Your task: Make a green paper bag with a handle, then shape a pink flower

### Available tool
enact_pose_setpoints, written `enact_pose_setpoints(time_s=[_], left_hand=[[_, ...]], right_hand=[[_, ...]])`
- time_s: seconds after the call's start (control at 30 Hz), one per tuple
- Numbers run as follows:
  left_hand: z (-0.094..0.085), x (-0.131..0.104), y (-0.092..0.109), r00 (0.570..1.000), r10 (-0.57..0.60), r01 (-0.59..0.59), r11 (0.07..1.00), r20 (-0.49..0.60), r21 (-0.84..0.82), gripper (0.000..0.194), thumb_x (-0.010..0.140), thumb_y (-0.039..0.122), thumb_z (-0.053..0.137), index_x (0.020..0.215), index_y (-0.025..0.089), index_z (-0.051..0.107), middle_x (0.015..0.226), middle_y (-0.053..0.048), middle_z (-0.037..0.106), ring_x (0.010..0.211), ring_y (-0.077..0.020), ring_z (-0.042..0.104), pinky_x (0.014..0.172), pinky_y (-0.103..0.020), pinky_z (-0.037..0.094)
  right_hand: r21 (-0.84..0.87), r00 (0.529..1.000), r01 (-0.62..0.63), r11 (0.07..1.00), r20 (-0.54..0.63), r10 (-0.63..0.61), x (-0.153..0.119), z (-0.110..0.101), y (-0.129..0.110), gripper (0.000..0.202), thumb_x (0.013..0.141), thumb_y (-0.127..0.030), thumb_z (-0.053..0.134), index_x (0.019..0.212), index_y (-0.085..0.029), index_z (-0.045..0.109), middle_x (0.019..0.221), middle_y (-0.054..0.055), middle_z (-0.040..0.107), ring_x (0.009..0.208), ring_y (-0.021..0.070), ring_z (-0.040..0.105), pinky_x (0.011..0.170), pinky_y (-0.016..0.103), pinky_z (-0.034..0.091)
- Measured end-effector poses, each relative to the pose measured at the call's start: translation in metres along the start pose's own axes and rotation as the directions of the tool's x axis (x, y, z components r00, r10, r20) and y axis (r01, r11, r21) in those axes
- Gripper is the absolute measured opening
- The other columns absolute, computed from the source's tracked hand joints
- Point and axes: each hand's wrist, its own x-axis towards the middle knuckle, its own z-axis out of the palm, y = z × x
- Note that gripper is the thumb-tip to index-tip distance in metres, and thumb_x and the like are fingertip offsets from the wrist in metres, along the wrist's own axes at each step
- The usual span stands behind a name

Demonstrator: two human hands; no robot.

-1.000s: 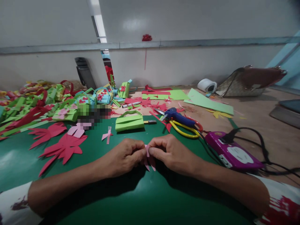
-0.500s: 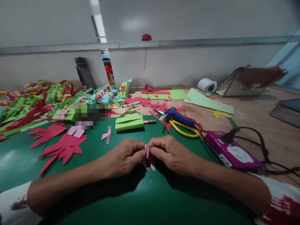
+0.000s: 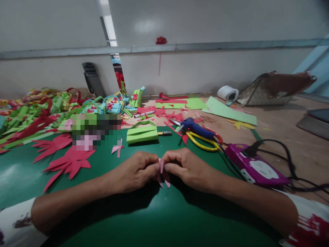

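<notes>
Between my two hands is a small pink paper cutout (image 3: 161,166), with pointed strips that hang down under my fingertips. My left hand (image 3: 137,171) pinches it from the left, thumb against forefinger. From the right, my right hand (image 3: 187,168) grips it the same way. Just beyond my hands a folded green paper bag (image 3: 142,134) with a handle lies on the green table mat (image 3: 164,219), a cutter (image 3: 165,133) at its right end. A pink and red paper piece (image 3: 118,148) lies farther left, close to red paper petal cutouts (image 3: 73,160).
Yellow-handled scissors (image 3: 202,142) and a blue glue gun (image 3: 196,128) lie right of centre. A purple power strip (image 3: 255,166) with black cables sits near my right forearm. Many small paper bags (image 3: 31,118) pile up at left. A handbag (image 3: 275,89) and white roll (image 3: 227,93) stand behind.
My hands stay in almost the same place, both still pinching the pink paper cutout. The whole view has shifted very slightly; nothing on the table has visibly moved.
</notes>
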Motion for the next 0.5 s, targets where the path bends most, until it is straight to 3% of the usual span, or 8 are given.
enact_pose_setpoints(time_s=[0.2, 0.5], left_hand=[[-0.0021, 0.0016, -0.0032, 0.998, -0.058, 0.057, 0.998, -0.021, -0.04, 0.031, 0.087, 0.032, 0.039, 0.07, 0.013, 0.056, 0.061, 0.001, 0.053, 0.054, -0.0082, 0.042, 0.05, -0.018, 0.033], [-0.0013, 0.0037, -0.0022, 0.997, -0.067, 0.063, 0.993, -0.044, -0.098, 0.03, 0.086, 0.031, 0.041, 0.065, 0.013, 0.053, 0.058, 0.002, 0.051, 0.052, -0.0079, 0.041, 0.048, -0.019, 0.032]], right_hand=[[0.171, 0.997, -0.082, 0.982, 0.003, 0.082, 0.0001, 0.0043, 0.0053, 0.007, 0.073, -0.009, 0.053, 0.074, -0.015, 0.056, 0.068, 0.001, 0.066, 0.058, 0.011, 0.059, 0.057, 0.022, 0.046], [0.141, 0.998, -0.049, 0.989, -0.044, 0.056, 0.0007, 0.0055, 0.0077, 0.012, 0.071, -0.006, 0.051, 0.073, -0.015, 0.059, 0.068, 0.001, 0.066, 0.056, 0.0103, 0.059, 0.055, 0.021, 0.046]])
